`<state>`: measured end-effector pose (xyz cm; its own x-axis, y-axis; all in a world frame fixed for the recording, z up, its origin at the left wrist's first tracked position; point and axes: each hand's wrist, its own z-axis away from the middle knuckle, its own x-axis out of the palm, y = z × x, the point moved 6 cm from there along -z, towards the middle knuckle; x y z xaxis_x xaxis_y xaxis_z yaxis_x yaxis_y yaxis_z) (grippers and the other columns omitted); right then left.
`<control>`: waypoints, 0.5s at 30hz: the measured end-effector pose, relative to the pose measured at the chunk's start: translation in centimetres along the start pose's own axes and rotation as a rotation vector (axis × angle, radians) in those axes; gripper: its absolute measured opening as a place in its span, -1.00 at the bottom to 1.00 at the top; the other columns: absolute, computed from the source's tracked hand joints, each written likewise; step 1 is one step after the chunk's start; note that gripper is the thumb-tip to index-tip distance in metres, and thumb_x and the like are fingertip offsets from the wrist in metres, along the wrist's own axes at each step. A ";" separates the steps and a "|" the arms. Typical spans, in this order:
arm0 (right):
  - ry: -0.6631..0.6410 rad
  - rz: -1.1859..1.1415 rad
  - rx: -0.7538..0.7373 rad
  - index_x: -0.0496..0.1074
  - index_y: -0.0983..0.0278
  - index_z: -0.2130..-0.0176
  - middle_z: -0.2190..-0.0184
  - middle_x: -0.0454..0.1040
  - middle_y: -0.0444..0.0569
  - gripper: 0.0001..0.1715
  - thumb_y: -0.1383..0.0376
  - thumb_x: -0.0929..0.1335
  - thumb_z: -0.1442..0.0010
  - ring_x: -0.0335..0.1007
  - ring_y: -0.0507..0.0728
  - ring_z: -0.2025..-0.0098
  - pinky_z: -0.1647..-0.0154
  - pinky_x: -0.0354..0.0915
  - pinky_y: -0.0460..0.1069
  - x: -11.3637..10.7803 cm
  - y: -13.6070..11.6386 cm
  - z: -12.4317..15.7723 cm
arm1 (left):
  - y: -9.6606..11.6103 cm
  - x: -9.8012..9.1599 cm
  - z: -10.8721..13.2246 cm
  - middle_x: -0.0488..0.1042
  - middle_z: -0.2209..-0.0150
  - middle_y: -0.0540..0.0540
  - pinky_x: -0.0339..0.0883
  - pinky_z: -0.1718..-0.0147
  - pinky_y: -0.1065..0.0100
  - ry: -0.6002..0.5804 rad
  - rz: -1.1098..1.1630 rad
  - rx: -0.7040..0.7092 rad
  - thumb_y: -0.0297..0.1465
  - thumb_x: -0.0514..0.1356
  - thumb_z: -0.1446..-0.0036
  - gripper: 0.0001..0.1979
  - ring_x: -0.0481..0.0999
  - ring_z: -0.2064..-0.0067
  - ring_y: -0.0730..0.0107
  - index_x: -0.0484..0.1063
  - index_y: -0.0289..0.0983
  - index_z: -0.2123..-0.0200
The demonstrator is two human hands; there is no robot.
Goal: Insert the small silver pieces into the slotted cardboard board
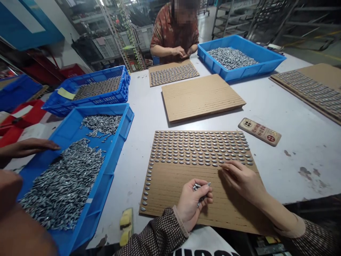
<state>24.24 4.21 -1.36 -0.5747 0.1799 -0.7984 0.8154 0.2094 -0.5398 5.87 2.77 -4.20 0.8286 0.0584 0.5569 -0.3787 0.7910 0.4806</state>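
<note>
My left hand (195, 202) is closed around a small heap of pointed, spindle-shaped metal pieces (197, 186), one tip sticking up by the thumb. It is just above the lower half of a cardboard sheet (170, 192). On that sheet, rows of metal pieces (198, 147) fill the upper part, and a single column runs down the left edge. My right hand (241, 177) has its thumb and fingers pinched together at the lowest row, beside a placed piece (214, 165). Whatever lies between those fingertips is hidden.
At left, a blue tray (106, 185) holds loose metal pieces; another person's hand (29, 146) reaches its rim. Behind are a blue crate (124, 83), stacked cardboard (199, 96) and another blue tray (266, 65). A person (173, 35) works opposite. A phone-shaped object (259, 131) lies right.
</note>
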 end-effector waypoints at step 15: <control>-0.088 -0.424 0.240 0.50 0.22 0.24 0.29 0.55 -0.02 -0.80 0.21 0.30 -0.25 0.49 0.13 0.25 0.28 0.41 -0.02 -0.8 0.2 2.4 | -0.1 1.3 -0.4 0.49 0.32 -0.18 0.33 0.48 0.43 -0.010 -0.030 -0.024 -0.40 0.18 -0.10 -0.73 0.49 0.42 0.43 0.38 -0.39 0.12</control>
<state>25.00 1.82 -1.44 -0.8597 0.0430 -0.5090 0.5100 0.0172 -0.8600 7.17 3.07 -3.81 0.8352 0.0291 0.5492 -0.3441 0.8067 0.4805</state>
